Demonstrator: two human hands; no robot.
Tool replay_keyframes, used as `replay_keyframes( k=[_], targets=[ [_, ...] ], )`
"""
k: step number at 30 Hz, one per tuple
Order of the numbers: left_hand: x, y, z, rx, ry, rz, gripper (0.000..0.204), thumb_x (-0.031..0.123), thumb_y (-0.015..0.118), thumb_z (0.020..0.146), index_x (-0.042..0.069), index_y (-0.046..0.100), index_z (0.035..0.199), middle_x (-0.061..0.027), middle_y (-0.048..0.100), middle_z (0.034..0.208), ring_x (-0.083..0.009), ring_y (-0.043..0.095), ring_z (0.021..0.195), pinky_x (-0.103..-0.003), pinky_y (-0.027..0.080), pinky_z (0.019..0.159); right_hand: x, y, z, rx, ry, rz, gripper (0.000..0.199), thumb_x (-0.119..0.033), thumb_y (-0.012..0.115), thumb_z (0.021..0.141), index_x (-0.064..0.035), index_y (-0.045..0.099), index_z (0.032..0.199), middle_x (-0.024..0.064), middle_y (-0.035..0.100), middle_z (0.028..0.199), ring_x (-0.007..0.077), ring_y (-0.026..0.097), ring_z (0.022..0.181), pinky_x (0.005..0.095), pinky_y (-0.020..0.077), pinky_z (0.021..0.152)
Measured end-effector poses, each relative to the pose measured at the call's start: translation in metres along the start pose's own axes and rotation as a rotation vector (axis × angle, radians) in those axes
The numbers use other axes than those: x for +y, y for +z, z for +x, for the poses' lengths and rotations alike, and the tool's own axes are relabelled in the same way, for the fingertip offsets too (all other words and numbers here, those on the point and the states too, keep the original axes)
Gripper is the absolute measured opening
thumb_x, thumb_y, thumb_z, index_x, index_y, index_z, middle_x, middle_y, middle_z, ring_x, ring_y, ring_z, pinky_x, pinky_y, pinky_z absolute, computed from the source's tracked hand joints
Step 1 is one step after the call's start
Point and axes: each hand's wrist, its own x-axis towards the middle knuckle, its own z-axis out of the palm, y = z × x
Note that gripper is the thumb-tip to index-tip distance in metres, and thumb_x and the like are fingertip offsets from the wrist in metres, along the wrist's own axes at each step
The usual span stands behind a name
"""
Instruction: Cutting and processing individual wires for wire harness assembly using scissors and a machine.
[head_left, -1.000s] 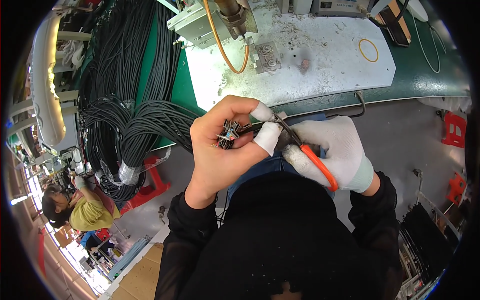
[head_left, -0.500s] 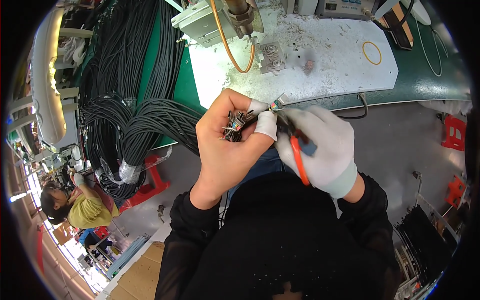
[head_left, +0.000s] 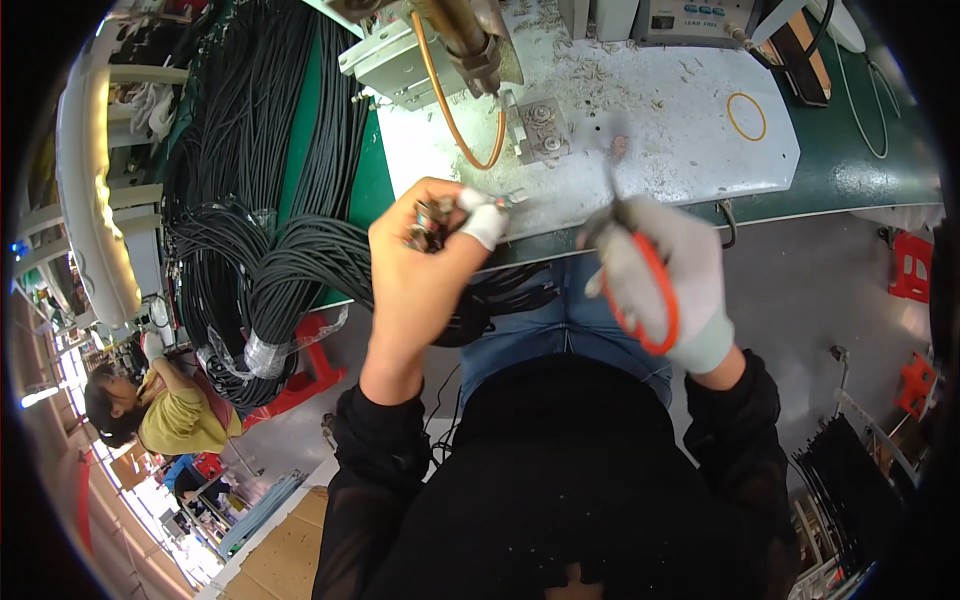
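My left hand [head_left: 408, 285], with white covers on its thumb and forefinger, is closed round a bunch of black cables. Stripped cable ends [head_left: 430, 224] with small metal connectors poke out of this fist. Between thumb and forefinger it pinches one cable end [head_left: 512, 198], whose small connector points right over the board's near edge. My right hand [head_left: 695, 265], in a white glove, grips red-handled scissors [head_left: 668, 295] apart from the cable end. Their blades point away from me and are blurred. A thick bundle of black cables [head_left: 315, 250] leads from the bench to my left hand.
A white board [head_left: 680, 110] strewn with bits of wire lies on the green bench [head_left: 850, 150]. Above it stands a machine head [head_left: 470, 50] with a copper-coloured tube. A yellow ring [head_left: 746, 117] lies at right. Another person [head_left: 180, 415] sits at far left.
My right hand has drawn the scissors away from the cable end, to the right. My left hand has shifted a little left with the cables, and the hands are now apart.
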Motion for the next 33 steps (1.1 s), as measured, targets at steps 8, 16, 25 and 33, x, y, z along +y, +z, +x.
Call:
replay_keyframes(
  k=[8, 16, 25, 33],
  targets=[
    [-0.001, -0.015, 0.065, -0.3, -0.276, -0.418, 0.013, 0.003, 0.063, 0.084, 0.002, 0.058, 0.096, 0.0044, 0.045, 0.061, -0.0032, 0.032, 0.042, -0.021, 0.023, 0.039, -0.019, -0.016, 0.096, -0.245, -0.106, -0.19, 0.028, -0.024, 0.055, 0.091, 0.0014, 0.059, 0.08, 0.0038, 0.053, 0.054, 0.008, 0.048, 0.04, 0.0221, 0.0389, 0.039],
    [0.006, -0.019, 0.079, -0.229, -0.223, -0.097, 0.016, -0.002, 0.062, 0.077, 0.001, 0.062, 0.092, 0.0021, 0.055, 0.066, -0.0044, 0.045, 0.048, -0.021, 0.035, 0.043, -0.025, -0.011, 0.114, -0.328, 0.105, -0.094, 0.027, -0.022, 0.06, 0.088, 0.0018, 0.058, 0.075, 0.0051, 0.054, 0.053, 0.0112, 0.051, 0.04, 0.024, 0.0405, 0.038],
    [0.015, -0.012, 0.076, -0.195, 0.045, 0.137, 0.023, -0.003, 0.066, 0.067, -0.001, 0.066, 0.09, 0.0004, 0.065, 0.079, -0.0051, 0.056, 0.068, -0.021, 0.047, 0.064, -0.014, -0.014, 0.119, -0.355, -0.16, -0.089, 0.027, -0.02, 0.06, 0.086, 0.0011, 0.055, 0.07, 0.0053, 0.054, 0.052, 0.0114, 0.051, 0.039, 0.0244, 0.0402, 0.037],
    [0.007, -0.01, 0.075, -0.145, 0.03, 0.187, 0.023, 0.002, 0.067, 0.066, 0.0, 0.065, 0.089, -0.0001, 0.063, 0.078, -0.0073, 0.056, 0.067, -0.023, 0.047, 0.061, -0.005, -0.014, 0.121, -0.399, -0.395, -0.089, 0.027, -0.019, 0.061, 0.085, 0.0006, 0.054, 0.068, 0.0054, 0.053, 0.052, 0.0113, 0.052, 0.04, 0.0237, 0.0405, 0.037]
  ],
)
